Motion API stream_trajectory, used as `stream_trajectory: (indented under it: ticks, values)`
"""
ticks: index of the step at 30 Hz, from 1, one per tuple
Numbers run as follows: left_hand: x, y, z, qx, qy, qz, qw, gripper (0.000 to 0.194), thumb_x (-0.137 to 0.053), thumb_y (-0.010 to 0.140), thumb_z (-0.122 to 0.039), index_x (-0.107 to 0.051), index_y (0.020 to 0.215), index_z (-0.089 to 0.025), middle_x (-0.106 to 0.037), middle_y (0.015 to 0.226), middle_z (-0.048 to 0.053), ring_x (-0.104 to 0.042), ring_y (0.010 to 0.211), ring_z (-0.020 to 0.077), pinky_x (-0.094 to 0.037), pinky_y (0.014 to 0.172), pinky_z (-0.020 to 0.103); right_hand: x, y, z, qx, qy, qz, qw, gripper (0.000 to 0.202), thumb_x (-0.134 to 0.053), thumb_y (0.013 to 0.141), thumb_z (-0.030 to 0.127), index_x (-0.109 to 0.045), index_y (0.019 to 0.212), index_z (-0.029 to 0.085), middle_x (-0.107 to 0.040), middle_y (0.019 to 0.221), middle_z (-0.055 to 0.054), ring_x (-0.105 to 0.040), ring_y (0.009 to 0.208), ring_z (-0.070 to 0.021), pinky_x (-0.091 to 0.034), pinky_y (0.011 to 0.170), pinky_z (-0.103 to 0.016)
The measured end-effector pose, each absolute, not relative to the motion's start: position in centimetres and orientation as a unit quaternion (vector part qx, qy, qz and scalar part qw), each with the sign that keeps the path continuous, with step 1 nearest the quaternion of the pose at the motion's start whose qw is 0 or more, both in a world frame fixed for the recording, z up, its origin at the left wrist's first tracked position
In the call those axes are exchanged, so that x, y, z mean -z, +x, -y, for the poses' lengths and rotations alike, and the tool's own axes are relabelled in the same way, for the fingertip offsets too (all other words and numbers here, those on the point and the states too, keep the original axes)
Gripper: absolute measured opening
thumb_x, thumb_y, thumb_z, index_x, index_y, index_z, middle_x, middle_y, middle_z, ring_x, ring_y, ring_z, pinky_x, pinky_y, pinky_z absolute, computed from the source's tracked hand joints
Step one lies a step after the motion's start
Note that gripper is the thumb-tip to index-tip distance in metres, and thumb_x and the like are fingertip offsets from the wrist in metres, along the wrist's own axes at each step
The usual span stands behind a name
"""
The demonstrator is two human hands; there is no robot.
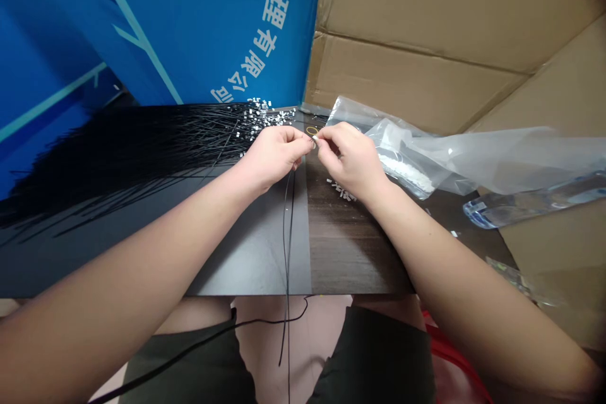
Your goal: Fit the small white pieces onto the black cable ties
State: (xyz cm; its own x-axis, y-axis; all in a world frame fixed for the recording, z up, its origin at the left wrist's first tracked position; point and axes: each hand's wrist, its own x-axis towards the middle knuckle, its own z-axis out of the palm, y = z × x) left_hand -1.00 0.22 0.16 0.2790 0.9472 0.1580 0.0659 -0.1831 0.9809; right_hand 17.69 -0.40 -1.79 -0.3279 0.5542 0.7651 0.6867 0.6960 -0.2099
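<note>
My left hand [279, 153] and my right hand [348, 154] meet fingertip to fingertip above the table. Pinched in my left hand is a thin black wire [285, 227], whose length hangs down past the table's front edge. Between the thumb and forefinger of my right hand sits a small white connector [315, 138], at the wire's end; whether the two are joined is too small to tell. Left of my hands lies a large bundle of black wires [142, 139] with white connectors [265, 115] on their ends. A small pile of loose white connectors [343, 190] lies below my right hand.
Right of my hands, a clear plastic bag [407, 170] holds many white pieces. Beyond it lies a clear plastic bottle [534, 199]. A blue panel [203, 25] and cardboard [416, 6] stand behind the table [355, 252]. A black cable [189, 348] crosses over the lap.
</note>
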Motion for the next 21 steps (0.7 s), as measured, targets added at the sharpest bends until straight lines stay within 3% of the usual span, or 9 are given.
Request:
stream_trajectory:
  ticks: [21]
  values:
    - [0.07, -0.93, -0.29, -0.451, 0.621, -0.389, 0.510, 0.013, -0.070, 0.082, -0.017, -0.064, 0.070, -0.016, -0.060, 0.064, -0.001, -0.051, 0.055, 0.0089, -0.040, 0.058, 0.026, 1.85, 17.60, 0.56, 0.078, -0.378, 0.807, 0.446, 0.011, -0.058, 0.099, 0.016, -0.066, 0.094, 0.020, -0.073, 0.088, -0.005, -0.065, 0.082, -0.0195, -0.049, 0.074, -0.034]
